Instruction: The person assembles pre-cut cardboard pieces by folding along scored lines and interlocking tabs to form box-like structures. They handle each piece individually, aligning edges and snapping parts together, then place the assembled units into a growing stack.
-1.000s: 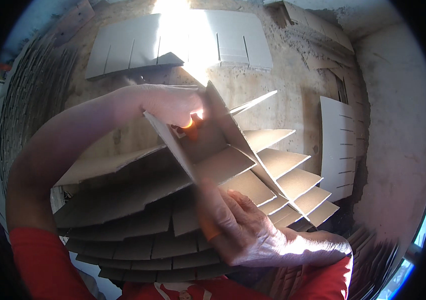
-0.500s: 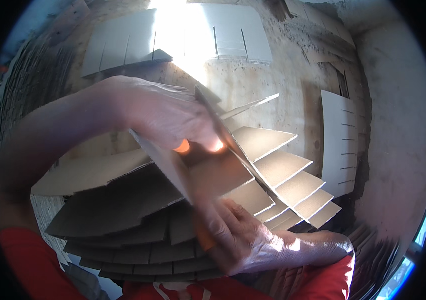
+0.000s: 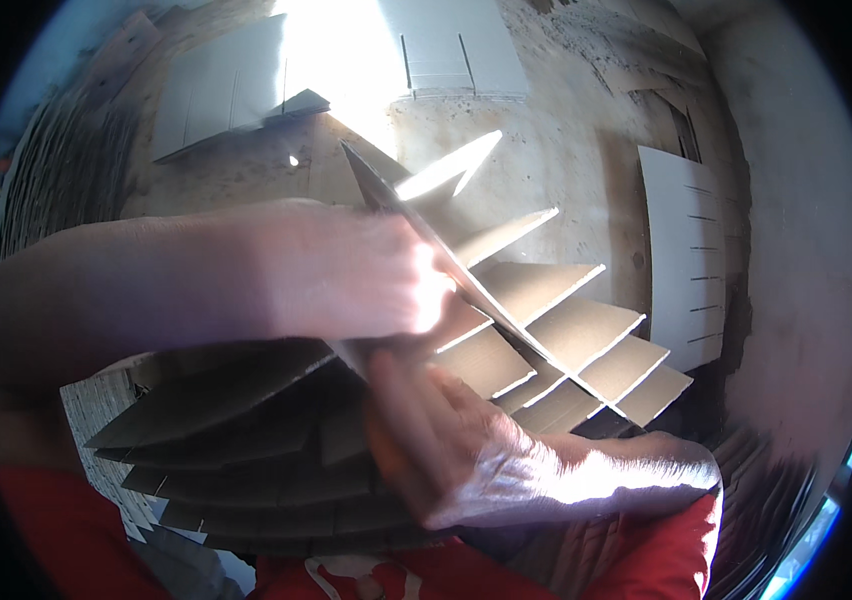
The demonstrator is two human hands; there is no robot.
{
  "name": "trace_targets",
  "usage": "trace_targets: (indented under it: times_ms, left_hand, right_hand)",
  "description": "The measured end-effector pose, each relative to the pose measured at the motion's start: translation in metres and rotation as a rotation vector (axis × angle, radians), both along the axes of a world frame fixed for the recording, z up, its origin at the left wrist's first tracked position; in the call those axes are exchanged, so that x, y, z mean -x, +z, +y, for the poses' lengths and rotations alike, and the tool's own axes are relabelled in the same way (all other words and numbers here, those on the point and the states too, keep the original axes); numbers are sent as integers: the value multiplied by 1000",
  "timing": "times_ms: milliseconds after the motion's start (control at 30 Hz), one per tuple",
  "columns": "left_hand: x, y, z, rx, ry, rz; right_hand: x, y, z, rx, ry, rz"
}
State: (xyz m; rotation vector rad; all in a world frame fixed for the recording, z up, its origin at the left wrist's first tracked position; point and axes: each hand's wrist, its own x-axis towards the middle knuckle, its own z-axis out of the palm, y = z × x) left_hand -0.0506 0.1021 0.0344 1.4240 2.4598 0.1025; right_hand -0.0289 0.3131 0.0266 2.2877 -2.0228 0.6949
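Observation:
A brown cardboard divider grid [image 3: 576, 335], made of slotted strips crossing one another, stands tilted in front of me. My left hand [image 3: 376, 270] reaches over from the left, curled against the long cross strip [image 3: 491, 300]; its fingertips are blurred and partly hidden. Lower down, my right hand [image 3: 456, 440] is closed on a second cross strip of the divider, with something orange at its fingers. On the near left, several strips of the grid fan out below my left forearm, in shadow.
Flat slotted cardboard sheets [image 3: 216, 85] lie on the worn wooden table [image 3: 586, 170] at the back, under bright sunlight. Another slotted sheet [image 3: 681, 260] lies at the right. Stacked cardboard strips [image 3: 71, 170] stand at the far left, with more at the lower right.
My left hand has come down and a little right, its fingers now curled in by the long strip. More crossing strips show at the far end, and the view has shifted slightly.

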Motion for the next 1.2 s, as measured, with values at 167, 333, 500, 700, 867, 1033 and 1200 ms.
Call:
trace_targets:
  times_ms: [167, 333, 500, 700, 867, 1033, 1200]
  left_hand:
    - [10, 13, -1, 138, 5, -156]
    - [0, 18, -31, -81, 141, -88]
    - [-16, 22, -36, -210, 143, 90]
    - [-5, 13, -56, -165, 401, -160]
    - [4, -7, -62, -145, 418, -535]
    - [22, -4, -63, -39, 713, -861]
    - [22, -24, -75, -327, 856, -1181]
  right_hand:
    - [-2, 0, 0, -21, -19, 40]
    - [-2, -2, -1, -7, -22, 59]
    - [-2, 2, -2, 20, -36, 7]
    - [-2, 0, -1, 68, -47, -38]
    - [-1, 5, -2, 38, -44, -27]
    - [0, 0, -3, 40, -28, 55]
    - [1, 5, -2, 62, -37, -14]
